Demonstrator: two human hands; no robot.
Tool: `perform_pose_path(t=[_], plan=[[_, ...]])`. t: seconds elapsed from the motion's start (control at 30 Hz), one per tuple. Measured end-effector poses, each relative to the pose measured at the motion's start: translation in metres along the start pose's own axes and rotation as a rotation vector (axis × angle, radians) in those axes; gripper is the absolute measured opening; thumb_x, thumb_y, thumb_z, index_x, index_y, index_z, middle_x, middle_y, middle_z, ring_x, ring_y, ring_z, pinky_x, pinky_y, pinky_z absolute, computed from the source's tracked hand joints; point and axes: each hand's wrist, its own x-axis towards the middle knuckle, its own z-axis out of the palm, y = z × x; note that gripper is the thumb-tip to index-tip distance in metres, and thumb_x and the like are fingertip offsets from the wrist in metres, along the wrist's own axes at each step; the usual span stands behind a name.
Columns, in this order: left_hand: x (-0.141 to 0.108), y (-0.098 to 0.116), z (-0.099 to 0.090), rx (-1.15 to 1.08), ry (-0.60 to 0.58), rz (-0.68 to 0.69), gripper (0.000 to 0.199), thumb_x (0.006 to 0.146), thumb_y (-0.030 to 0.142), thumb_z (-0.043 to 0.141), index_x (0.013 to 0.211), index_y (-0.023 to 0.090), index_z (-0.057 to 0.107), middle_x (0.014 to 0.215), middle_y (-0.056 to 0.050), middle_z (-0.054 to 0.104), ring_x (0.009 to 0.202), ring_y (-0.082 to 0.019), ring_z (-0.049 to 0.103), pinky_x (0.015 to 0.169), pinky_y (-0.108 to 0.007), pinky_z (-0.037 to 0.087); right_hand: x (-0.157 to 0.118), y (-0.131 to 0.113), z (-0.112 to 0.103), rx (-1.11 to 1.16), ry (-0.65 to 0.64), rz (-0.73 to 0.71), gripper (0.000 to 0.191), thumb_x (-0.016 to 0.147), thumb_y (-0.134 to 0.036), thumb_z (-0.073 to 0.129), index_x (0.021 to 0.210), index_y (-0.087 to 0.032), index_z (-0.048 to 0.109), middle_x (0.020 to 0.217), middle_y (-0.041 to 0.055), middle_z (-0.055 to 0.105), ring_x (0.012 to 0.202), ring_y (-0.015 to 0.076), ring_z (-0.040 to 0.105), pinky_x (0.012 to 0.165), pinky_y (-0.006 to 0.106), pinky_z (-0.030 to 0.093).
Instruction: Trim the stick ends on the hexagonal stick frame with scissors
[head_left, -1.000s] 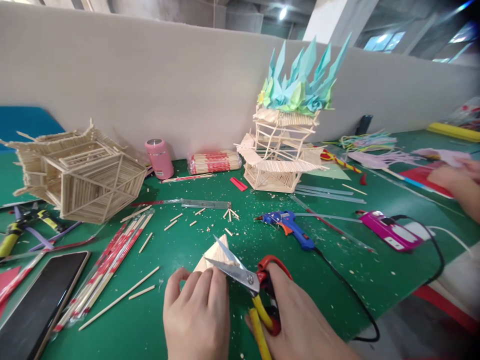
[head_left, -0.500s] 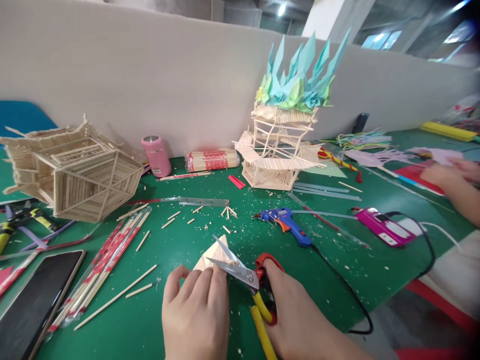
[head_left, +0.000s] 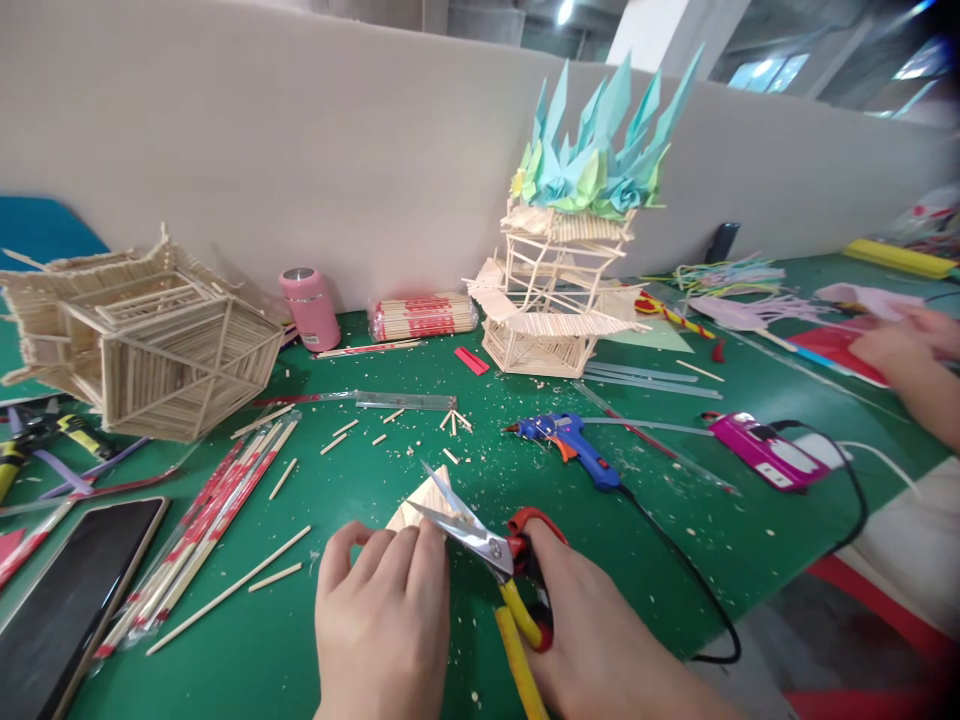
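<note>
"What's in the grip?"

"The left hand (head_left: 382, 620) has its fingers on a pale wooden piece (head_left: 420, 490); the right hand (head_left: 585, 620) grasps the scissors (head_left: 491, 550), blades parted at the piece."

"Anything changed just now?"

"Very little. Over the last second both hands have kept nearly the same pose, and the whole view has shifted slightly. I'd judge the trimming is at a careful stage, with no clear sign of a finished cut."

"Where's the piece?"

"Toward the near side of the green tabletop (head_left: 360, 490), well apart from the far edge. Whether it rests on the surface, I can't tell."

"And farther out?"

"A blue glue gun (head_left: 577, 445) lies between it and the tabletop's right-hand edge. A stick tower (head_left: 555, 345) stands near the far edge, by the partition (head_left: 225, 150)."
</note>
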Motion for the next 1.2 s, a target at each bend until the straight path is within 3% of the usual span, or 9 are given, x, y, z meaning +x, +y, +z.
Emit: perform_pose_path(t=[0.13,0.23,0.5,0.67,0.83,0.97,1.07,1.2], plan=[[0.006,-0.006,-0.011,-0.161,-0.079,-0.039,0.018,0.083,0.01,0.051,0.069,0.018,0.057,0.054,0.003,0.059,0.049,-0.015,0.054,0.062,-0.032,0.04,0.0,0.001,-0.015,-0.152,0.062,-0.081,0.021,0.069,-0.027,0.053,0.082,-0.022,0.037,0.079,0.0076,0.057,0.07,0.0244,0.055,0.056,0.034,0.038],[0.011,-0.008,-0.021,-0.371,-0.151,-0.099,0.016,0.082,0.011,0.052,0.072,0.02,0.06,0.06,0.002,0.064,0.053,-0.014,0.058,0.058,-0.028,0.044,-0.002,-0.001,-0.03,-0.222,0.055,-0.115,0.022,0.069,-0.031,0.053,0.078,-0.023,0.035,0.075,0.006,0.056,0.064,0.0231,0.053,0.052,0.033,0.036],[0.017,-0.01,-0.03,-0.697,-0.218,-0.303,0.021,0.08,0.011,0.053,0.073,0.022,0.069,0.059,0.002,0.069,0.05,-0.012,0.062,0.047,-0.022,0.048,-0.002,-0.005,-0.04,-0.175,0.004,-0.195,0.02,0.067,-0.026,0.054,0.08,-0.023,0.04,0.071,0.0048,0.058,0.062,0.022,0.055,0.052,0.032,0.038],[0.018,-0.018,-0.03,-0.921,-0.472,-0.451,0.02,0.079,0.019,0.054,0.077,0.022,0.074,0.065,-0.001,0.071,0.059,-0.016,0.064,0.051,-0.024,0.049,0.003,-0.001,-0.047,-0.213,-0.039,-0.261,0.021,0.065,-0.022,0.054,0.083,-0.022,0.043,0.074,0.0058,0.06,0.063,0.0222,0.055,0.053,0.033,0.038],[0.019,-0.024,-0.03,-1.136,-0.792,-0.674,0.02,0.074,0.029,0.059,0.065,0.018,0.073,0.054,0.001,0.061,0.05,-0.012,0.048,0.048,-0.022,0.038,0.006,-0.002,-0.057,-0.175,-0.188,-0.277,0.019,0.064,-0.022,0.056,0.082,-0.023,0.048,0.075,0.0043,0.062,0.063,0.0197,0.056,0.053,0.031,0.039],[0.013,-0.023,-0.032,-1.358,-0.941,-0.815,0.016,0.072,0.025,0.062,0.064,0.017,0.072,0.051,0.005,0.054,0.048,-0.008,0.037,0.046,-0.02,0.029,0.005,0.002,-0.052,-0.121,-0.263,-0.26,0.024,0.061,-0.018,0.057,0.084,-0.023,0.052,0.08,0.005,0.065,0.068,0.0206,0.059,0.056,0.03,0.041],[0.005,-0.02,-0.031,-1.488,-0.926,-0.891,0.013,0.073,0.023,0.063,0.065,0.018,0.073,0.055,0.005,0.059,0.048,-0.007,0.039,0.049,-0.02,0.032,0.001,0.01,-0.043,-0.075,-0.304,-0.25,0.028,0.061,-0.016,0.058,0.088,-0.023,0.054,0.087,0.0065,0.066,0.074,0.0219,0.061,0.062,0.03,0.044],[-0.004,-0.016,-0.025,-1.495,-0.949,-0.927,0.013,0.074,0.023,0.062,0.07,0.017,0.074,0.059,0.003,0.065,0.052,-0.01,0.05,0.054,-0.022,0.038,-0.003,0.018,-0.032,-0.103,-0.34,-0.237,0.027,0.063,-0.017,0.058,0.089,-0.022,0.055,0.088,0.0083,0.065,0.077,0.0236,0.061,0.063,0.032,0.044]])
